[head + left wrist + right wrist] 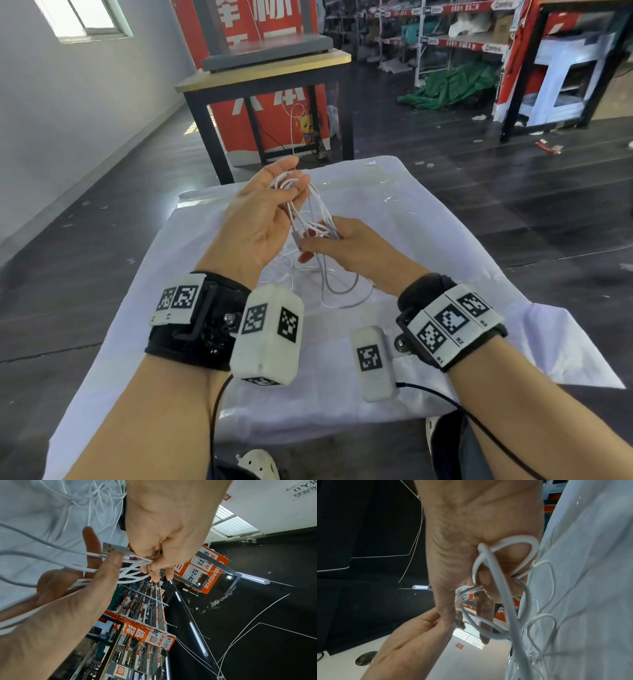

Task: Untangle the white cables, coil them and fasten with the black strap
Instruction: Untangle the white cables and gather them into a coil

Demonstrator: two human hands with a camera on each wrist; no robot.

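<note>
A tangle of white cables hangs between my two hands above a table draped in white cloth. My left hand is raised, palm toward me, and its fingertips pinch the top of the bundle. Lower down, my right hand grips the strands near a USB plug. In the right wrist view, cable loops wrap round the right hand's fingers, with the left hand below. Slack cable trails onto the cloth. No black strap is in view.
A wooden table on a black frame stands just beyond the cloth, with a red banner behind it. Storage shelves and a green tarpaulin lie at the back right. Dark floor surrounds the table.
</note>
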